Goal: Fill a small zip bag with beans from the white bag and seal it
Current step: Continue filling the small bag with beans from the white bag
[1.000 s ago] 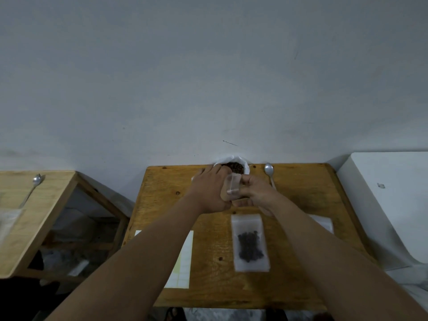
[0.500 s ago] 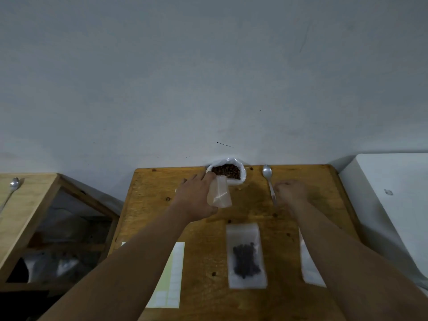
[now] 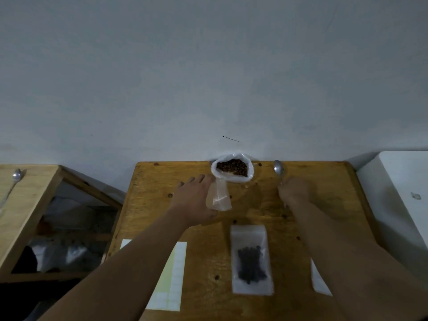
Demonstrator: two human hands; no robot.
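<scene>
The white bag [image 3: 214, 171] of brown beans stands open at the far edge of the wooden table [image 3: 324, 205]. Just in front of it my left hand [image 3: 194, 198] holds an empty small zip bag [image 3: 218, 196] upright, pinched at its left side. My right hand [image 3: 293, 189] is over the handle of a metal spoon [image 3: 278, 169] that lies to the right of the white bag; its fingers curl round the handle's near end. A filled, flat zip bag [image 3: 252, 254] with dark beans lies near the table's front.
A sheet of white labels [image 3: 172, 274] lies front left, another clear bag [image 3: 319, 282] front right under my forearm. A second wooden table [image 3: 30, 205] with a spoon [image 3: 14, 179] stands to the left. A white box [image 3: 398, 193] stands to the right.
My right hand let go of the small zip bag and moved right to the spoon's handle. My left hand keeps the bag next to the white bag.
</scene>
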